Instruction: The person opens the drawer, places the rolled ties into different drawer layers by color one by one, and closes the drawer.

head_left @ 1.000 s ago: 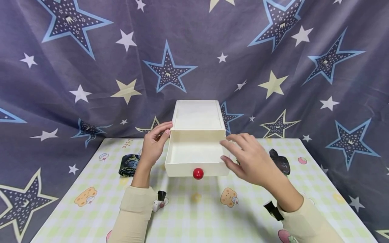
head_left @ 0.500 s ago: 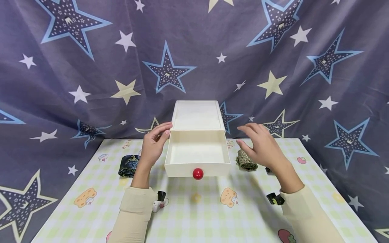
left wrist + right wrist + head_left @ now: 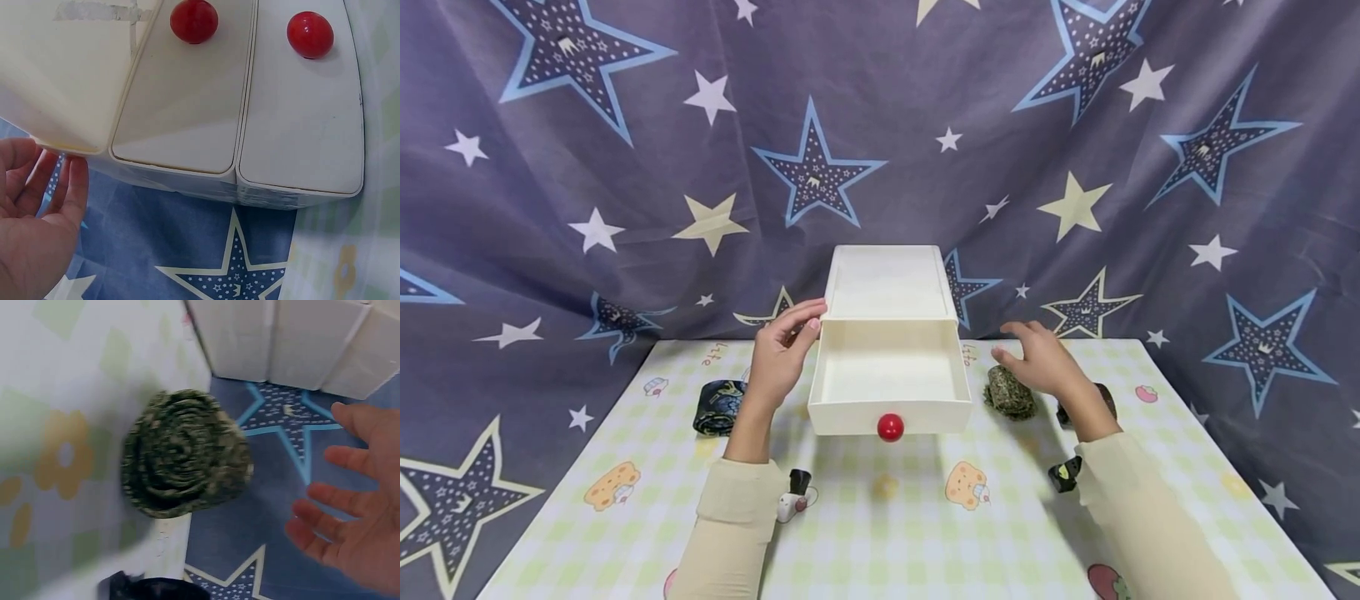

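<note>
A white drawer unit (image 3: 887, 282) stands at the middle of the table's back, its top drawer (image 3: 891, 367) pulled out with a bare white inside and a red knob (image 3: 891, 427). My left hand (image 3: 781, 350) rests its fingertips against the unit's left side, near the drawer opening; the left wrist view shows the fingers (image 3: 76, 187) right at the edge. My right hand (image 3: 1039, 357) is in the air right of the unit, fingers spread and holding nothing. Just below it lies a rolled camouflage-patterned cloth (image 3: 1009, 393), its spiral end (image 3: 184, 453) facing the right wrist camera.
A dark patterned rolled cloth (image 3: 718, 408) lies left of my left forearm. Another dark bundle (image 3: 1105, 400) is partly hidden behind my right wrist. Two lower drawers with red knobs (image 3: 310, 35) are closed. A star-printed curtain (image 3: 880, 167) hangs behind the checkered tablecloth (image 3: 880, 542).
My right hand has moved right, away from the open drawer's side, and come down above the camouflage roll, uncovering it. My left hand has stayed on the unit's side.
</note>
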`<state>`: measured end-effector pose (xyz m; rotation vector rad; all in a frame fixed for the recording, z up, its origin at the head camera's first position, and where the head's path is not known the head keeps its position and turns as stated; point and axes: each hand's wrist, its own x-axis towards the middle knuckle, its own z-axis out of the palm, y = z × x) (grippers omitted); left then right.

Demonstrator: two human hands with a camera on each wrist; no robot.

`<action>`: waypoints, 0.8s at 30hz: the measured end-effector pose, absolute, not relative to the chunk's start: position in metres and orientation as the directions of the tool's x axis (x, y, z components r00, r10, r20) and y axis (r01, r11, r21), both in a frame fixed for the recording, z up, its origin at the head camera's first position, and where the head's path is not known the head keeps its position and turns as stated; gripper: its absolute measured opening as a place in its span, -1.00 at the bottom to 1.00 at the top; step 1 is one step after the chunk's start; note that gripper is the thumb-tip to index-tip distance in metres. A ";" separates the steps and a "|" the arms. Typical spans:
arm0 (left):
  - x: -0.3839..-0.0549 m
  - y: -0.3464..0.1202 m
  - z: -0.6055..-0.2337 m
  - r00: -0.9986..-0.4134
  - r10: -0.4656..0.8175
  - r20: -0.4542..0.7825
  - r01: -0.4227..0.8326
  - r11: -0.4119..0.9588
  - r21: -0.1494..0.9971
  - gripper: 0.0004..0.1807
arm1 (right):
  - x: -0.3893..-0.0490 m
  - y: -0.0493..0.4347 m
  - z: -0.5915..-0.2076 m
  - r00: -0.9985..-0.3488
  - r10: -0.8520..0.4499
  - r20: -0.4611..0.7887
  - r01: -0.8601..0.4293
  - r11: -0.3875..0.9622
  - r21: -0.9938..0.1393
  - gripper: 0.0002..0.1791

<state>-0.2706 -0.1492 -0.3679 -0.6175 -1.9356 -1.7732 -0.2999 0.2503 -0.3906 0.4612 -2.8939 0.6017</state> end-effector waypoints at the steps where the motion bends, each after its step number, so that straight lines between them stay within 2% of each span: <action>1: -0.270 -0.149 -0.368 -0.805 0.028 0.592 0.592 0.078 0.802 -0.70 | -0.301 0.250 -0.392 -0.949 -0.260 0.175 -0.308 0.882 -0.358 -0.34; 7: -0.272 -0.150 -0.368 -0.808 0.029 0.589 0.588 0.094 0.803 -0.70 | -0.303 0.246 -0.397 -0.977 -0.213 -0.015 -0.195 0.920 -0.339 -0.25; 12: -0.273 -0.149 -0.369 -0.804 0.031 0.594 0.594 0.096 0.798 -0.71 | -0.308 0.247 -0.410 -0.978 -0.184 -0.100 -0.139 0.928 -0.347 -0.20; 17: -0.272 -0.150 -0.367 -0.805 0.031 0.592 0.592 0.095 0.800 -0.71 | -0.310 0.246 -0.425 -0.973 -0.163 -0.165 -0.095 0.930 -0.355 -0.10; 24: -0.271 -0.149 -0.367 -0.808 0.027 0.588 0.588 0.098 0.803 -0.70 | -0.311 0.241 -0.435 -0.973 -0.146 -0.177 -0.067 0.919 -0.389 -0.06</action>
